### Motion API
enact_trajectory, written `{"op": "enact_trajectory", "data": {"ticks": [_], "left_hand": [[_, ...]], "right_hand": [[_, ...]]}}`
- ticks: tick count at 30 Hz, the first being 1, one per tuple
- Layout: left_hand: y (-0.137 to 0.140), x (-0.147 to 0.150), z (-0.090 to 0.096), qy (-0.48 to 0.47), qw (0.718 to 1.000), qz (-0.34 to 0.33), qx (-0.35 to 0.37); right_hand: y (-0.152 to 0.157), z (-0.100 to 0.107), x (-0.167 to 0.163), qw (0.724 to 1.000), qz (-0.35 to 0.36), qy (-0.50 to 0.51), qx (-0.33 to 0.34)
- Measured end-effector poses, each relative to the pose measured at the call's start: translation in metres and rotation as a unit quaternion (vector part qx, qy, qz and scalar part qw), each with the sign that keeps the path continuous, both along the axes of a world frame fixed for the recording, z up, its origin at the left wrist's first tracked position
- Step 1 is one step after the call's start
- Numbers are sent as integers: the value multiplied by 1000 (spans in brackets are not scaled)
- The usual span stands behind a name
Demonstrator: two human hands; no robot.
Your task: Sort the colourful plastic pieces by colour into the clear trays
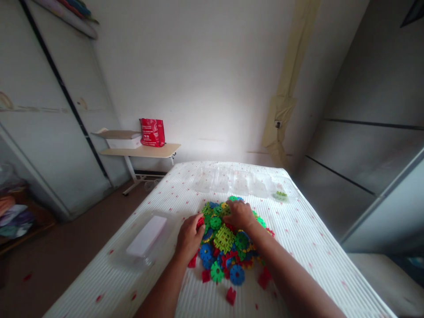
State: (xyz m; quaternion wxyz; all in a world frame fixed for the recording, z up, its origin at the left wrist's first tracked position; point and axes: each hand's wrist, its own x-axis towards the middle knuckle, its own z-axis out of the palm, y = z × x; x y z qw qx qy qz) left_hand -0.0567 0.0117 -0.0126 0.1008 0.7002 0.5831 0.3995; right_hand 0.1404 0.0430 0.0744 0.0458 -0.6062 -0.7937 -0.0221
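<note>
A heap of plastic building pieces (216, 222) in green, blue, red and yellow lies on the bed-like surface in front of me. At the heap's left edge is my left hand (190, 236), with a small red plastic piece (200, 221) between its thumb and fingers. My right hand (241, 215) reaches over the far side of the heap, fingers bent down into it; what they grip is hidden. Between the hands sits a yellow-green lattice square (224, 239). Blue notched discs (237, 274) and loose red blocks (231, 295) lie at the near side.
Several clear plastic containers (241, 183) stand in a row at the back; the rightmost holds light-green pieces (281, 195). To the left, a clear tray (145, 261) has a white rectangular object (147, 236) in it. Beyond stands a side table (155, 151) with a red bag (152, 132).
</note>
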Motion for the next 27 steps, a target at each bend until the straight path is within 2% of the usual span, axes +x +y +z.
{"op": "enact_trajectory", "data": {"ticks": [9,18,22,25,27], "left_hand": [[3,-2,-2,3,1000,-1,19],[4,-3,-4,10,1000,-5,17],[4,-3,-5,10,1000,-4,12],[3,-3,-4,5,1000,-2,11],[3,-3,-3,5,1000,-4,9]], "right_hand": [[5,-3,-1,1000,-2,-7,0],[3,-2,-4,999,-5,-6,-31],[4,-3,-7,1000,-3,-10,-21],[5,5,5,1000,-5,23,-10],[9,13,27,998,-12,62,16]]}}
